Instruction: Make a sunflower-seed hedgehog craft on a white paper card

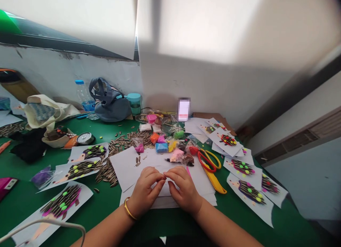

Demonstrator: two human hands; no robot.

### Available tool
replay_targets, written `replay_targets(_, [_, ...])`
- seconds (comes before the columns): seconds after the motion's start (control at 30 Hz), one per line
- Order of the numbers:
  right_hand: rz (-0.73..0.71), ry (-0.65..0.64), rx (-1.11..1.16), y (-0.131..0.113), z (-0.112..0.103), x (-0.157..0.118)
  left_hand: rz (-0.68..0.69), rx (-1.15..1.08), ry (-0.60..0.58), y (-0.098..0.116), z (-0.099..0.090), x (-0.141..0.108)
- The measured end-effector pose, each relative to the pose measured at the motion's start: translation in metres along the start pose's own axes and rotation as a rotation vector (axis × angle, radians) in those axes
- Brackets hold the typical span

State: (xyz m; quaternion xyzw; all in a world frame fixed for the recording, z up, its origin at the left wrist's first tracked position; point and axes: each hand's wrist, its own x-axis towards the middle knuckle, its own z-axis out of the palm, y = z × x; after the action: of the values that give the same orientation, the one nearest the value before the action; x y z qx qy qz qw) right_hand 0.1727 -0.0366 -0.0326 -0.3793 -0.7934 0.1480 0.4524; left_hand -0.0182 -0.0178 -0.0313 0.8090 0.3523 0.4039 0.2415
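Note:
My left hand, with a gold bracelet at the wrist, and my right hand meet fingertip to fingertip over white paper sheets. Both are closed in a pinch. A tiny dark reddish bit shows between the fingertips, too small to name. Just beyond the hands lie a black pen, a bag of pale pink clay and a few sunflower seeds. Scissors with red and yellow handles and a yellow utility knife are right of my right hand.
Striped sunflower seeds are heaped at left. Hedgehog pictures lie at left, more hedgehog cards at right. Bagged clay, including a blue packet, sits mid-table. A blue bag and water bottle stand behind; a cable crosses lower left.

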Motion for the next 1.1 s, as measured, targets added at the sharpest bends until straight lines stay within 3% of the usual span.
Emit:
replay_targets(0.27, [0.009, 0.0, -0.032, -0.002, -0.002, 0.002, -0.03, 0.04, 0.005, 0.001, -0.002, 0.002])
replay_targets(0.43, [0.102, 0.008, -0.248, 0.006, -0.006, 0.002, -0.073, 0.057, 0.06, -0.005, -0.011, 0.007])
replay_targets(0.63, [0.228, -0.256, -0.405, 0.006, -0.003, -0.006, -0.132, 0.051, 0.141, -0.022, -0.022, 0.012])
replay_targets(0.77, [0.259, -0.336, -0.403, 0.008, 0.003, -0.01, -0.129, 0.049, 0.11, -0.026, -0.021, 0.013])
replay_targets(0.93, [0.226, -0.312, -0.362, 0.008, -0.001, -0.007, -0.121, 0.065, 0.04, -0.022, -0.02, 0.011])
replay_targets(1.1, [0.169, -0.152, -0.276, 0.001, -0.008, 0.009, -0.104, 0.08, -0.038, -0.014, -0.021, 0.012])
